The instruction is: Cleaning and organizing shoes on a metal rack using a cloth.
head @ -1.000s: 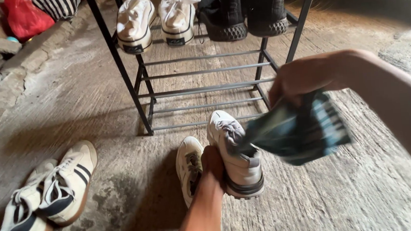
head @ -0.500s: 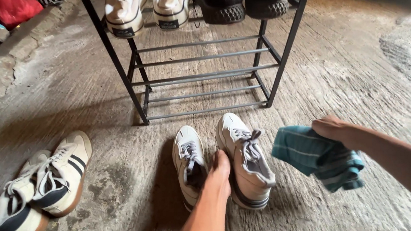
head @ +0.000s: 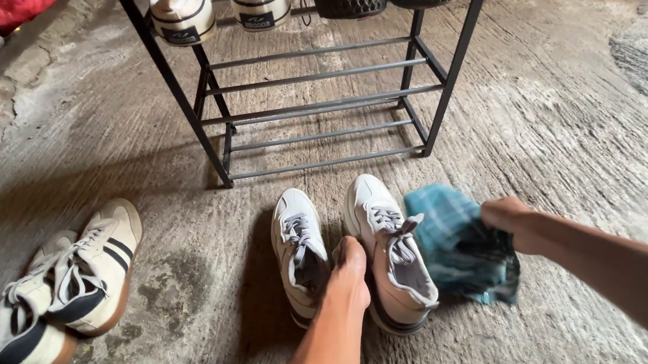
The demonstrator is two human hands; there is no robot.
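the left hand (head: 348, 269) rests between a pair of white sneakers (head: 379, 251) on the concrete floor (head: 567, 132), fingers curled on the inner edge of one shoe, just before the metal shoe rack (head: 318, 105). the right hand (head: 516, 221) grips a teal cloth (head: 457, 252) lying beside the right sneaker.

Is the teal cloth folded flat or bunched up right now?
Bunched. The cloth lies crumpled on the floor beside the right sneaker, with uneven folds, one end gripped in the right hand.
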